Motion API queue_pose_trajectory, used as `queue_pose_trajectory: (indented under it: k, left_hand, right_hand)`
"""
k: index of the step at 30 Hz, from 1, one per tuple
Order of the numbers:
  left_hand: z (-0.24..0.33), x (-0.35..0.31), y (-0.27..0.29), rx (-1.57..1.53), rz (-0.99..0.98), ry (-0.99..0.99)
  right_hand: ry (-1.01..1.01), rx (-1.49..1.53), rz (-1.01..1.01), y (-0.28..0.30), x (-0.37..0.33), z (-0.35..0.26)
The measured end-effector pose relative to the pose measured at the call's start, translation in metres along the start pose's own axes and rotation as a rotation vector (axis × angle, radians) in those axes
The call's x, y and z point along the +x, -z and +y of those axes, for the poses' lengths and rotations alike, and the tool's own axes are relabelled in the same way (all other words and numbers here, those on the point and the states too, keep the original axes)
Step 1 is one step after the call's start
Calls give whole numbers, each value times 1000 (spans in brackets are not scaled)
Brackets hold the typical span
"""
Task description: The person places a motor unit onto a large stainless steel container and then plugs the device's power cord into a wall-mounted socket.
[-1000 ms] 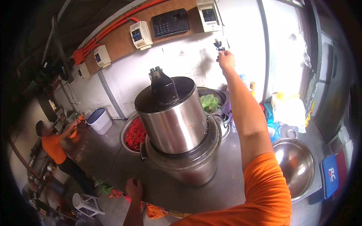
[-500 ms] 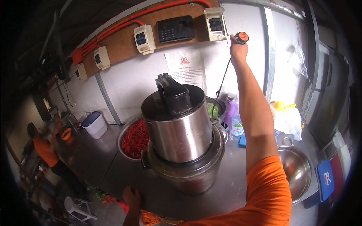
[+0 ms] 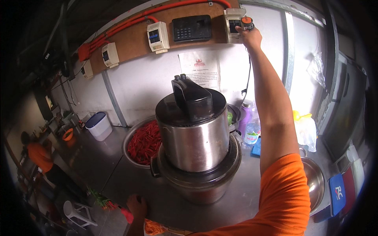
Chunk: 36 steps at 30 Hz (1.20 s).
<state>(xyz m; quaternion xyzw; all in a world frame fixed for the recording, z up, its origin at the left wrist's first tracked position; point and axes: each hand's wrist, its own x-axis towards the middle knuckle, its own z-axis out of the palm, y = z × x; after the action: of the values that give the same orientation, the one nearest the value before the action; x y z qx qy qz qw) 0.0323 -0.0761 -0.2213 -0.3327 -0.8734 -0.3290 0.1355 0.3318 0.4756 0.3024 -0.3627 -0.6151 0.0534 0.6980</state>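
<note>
Orange-and-black plug [image 3: 247, 23] sits high against the wall, gripped in the curled fingers of the person's right hand [image 3: 251, 37], its orange face turned upward. One fingertip of that hand lies over the dark switches of a pale switch box [image 3: 232, 23], just left of the plug. Below the hand, a dark cord [image 3: 249, 74] hangs along the wall. The left hand [image 3: 137, 205] rests at the near edge of the metal table [image 3: 250, 192], its fingers bent; whether they grip the edge cannot be told. Between the two arms stands a steel machine [image 3: 197, 147] with a black top, set on a wide lidded pot [image 3: 204, 192]. Left of it, and partly behind, is a basin [image 3: 125, 151] of red chilies [image 3: 143, 143]; to its right, a purple bottle [image 3: 245, 120] stands near the raised forearm. Beyond the orange sleeve [image 3: 283, 192] is a steel bowl [image 3: 314, 179]. Farther left sit a white tub [image 3: 99, 129] with a blue lid and, past that, a co-worker [image 3: 41, 157] in orange.
</note>
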Motion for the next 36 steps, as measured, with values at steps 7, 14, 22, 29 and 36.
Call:
queue_pose_trajectory:
  k: [7,14,22,29,36]
  left_hand:
    - [7,4,-1,15,-19,-46]
    - [10,-2,5,72,52,-108]
    - [5,-2,3,47,68,-77]
    - [13,-2,3,22,-10,-24]
    - [-1,-1,0,32,37,-81]
  right_hand:
    - [144,-111,138,-10,9,11]
    - [-56,-195,80,-14,11,-6]
    - [-132,-141,7,-2,-30,19]
    - [-371,84,-891,46,-85,41]
    - [-222,609,-867,33,-106,54]
